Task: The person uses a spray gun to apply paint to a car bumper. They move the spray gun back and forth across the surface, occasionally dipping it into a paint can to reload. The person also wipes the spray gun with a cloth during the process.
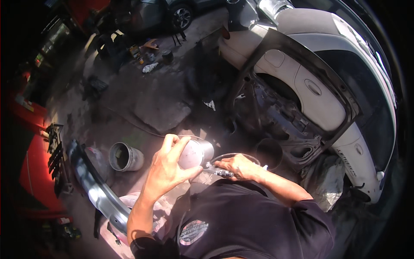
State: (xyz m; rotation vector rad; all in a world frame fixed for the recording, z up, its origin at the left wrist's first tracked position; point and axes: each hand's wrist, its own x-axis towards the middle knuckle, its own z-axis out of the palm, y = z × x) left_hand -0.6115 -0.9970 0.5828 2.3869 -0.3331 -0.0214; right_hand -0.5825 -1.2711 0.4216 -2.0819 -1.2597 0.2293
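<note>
My right hand (242, 167) is closed around a metal spray gun (219, 172) in front of my chest. Next to the gun is a round, silvery paint cup (206, 151) with a pale top; it appears to be joined to the gun, though the joint is partly hidden. My left hand (166, 168) grips the cup's left side, with the thumb below and the fingers curled over the upper edge. A thin hose (235, 154) loops behind my right hand.
A curved bumper (97, 187) and a pale bucket (137, 159) lie to my left. On the right, a dark car door frame (317, 45) leans against a light-coloured car (284, 69). Cans and rags (150, 67) sit on the floor farther off, near a parked grey car (157, 17).
</note>
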